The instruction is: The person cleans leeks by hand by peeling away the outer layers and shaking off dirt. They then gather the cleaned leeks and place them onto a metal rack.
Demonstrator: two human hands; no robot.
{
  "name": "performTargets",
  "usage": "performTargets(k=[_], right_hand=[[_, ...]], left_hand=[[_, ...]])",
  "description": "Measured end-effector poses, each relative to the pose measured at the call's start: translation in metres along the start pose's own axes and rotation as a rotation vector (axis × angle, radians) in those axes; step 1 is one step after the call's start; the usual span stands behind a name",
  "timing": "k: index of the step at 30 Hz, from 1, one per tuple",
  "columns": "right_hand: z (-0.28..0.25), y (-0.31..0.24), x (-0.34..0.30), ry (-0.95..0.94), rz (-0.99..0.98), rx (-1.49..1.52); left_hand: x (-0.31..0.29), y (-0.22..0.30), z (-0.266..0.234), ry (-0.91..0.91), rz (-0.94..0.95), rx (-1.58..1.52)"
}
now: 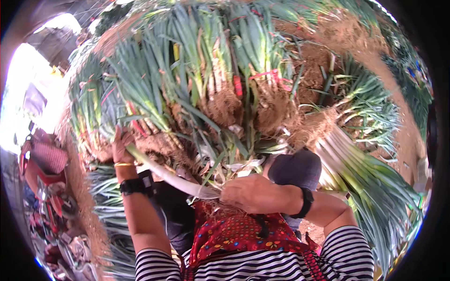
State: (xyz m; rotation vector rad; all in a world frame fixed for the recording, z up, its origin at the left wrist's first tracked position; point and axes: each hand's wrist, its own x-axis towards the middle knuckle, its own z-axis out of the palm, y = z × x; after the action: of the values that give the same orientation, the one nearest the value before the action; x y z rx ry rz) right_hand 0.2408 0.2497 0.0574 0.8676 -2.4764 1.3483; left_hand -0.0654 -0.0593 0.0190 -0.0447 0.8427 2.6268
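1. In front of the person's lap, one long leek [173, 179] lies slantwise in the air, its green part to the left and its white root end to the right, above the red apron [262, 241].

2. The left hand [123, 144] is bent around the green part of this leek; its fingers look closed, but not tightly.

3. The right hand [251, 193] is curled nearly to a fist at the root end. It seems to have hold of the leek there; whether a small tool is also inside, I cannot tell.

4. Brown roots [224, 209] hang just below the right hand, and loose leaves [234, 166] lie beyond it, near the dark knee [296, 169].

5. The stalk is bowed between the hands. In my judgement, it could crack if both hands press it more.

6. The green part could slip or tear, I think, if the left hand grips it too loosely or pulls too hard.

7. Soil from the roots could fall on the apron if they are shaken.

8. At the right, the big pile of leeks [375, 175] is near the right elbow; a wide swing of this arm could disturb it.
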Motion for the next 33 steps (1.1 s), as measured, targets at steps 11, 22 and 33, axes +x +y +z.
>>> performTargets(k=[11, 22, 33], right_hand=[[-0.035, 0.026, 0.036, 0.308, 0.322, -0.592], [0.038, 0.08, 0.104, 0.144, 0.568, 0.606], [0.039, 0.087, 0.098, 0.128, 0.455, 0.812]], left_hand=[[-0.055, -0.078, 0.101, 0.194, 0.354, 0.384], [-0.102, -0.145, 0.134, -0.068, 0.291, 0.418], [-0.114, -0.155, 0.133, -0.12, 0.182, 0.361]])
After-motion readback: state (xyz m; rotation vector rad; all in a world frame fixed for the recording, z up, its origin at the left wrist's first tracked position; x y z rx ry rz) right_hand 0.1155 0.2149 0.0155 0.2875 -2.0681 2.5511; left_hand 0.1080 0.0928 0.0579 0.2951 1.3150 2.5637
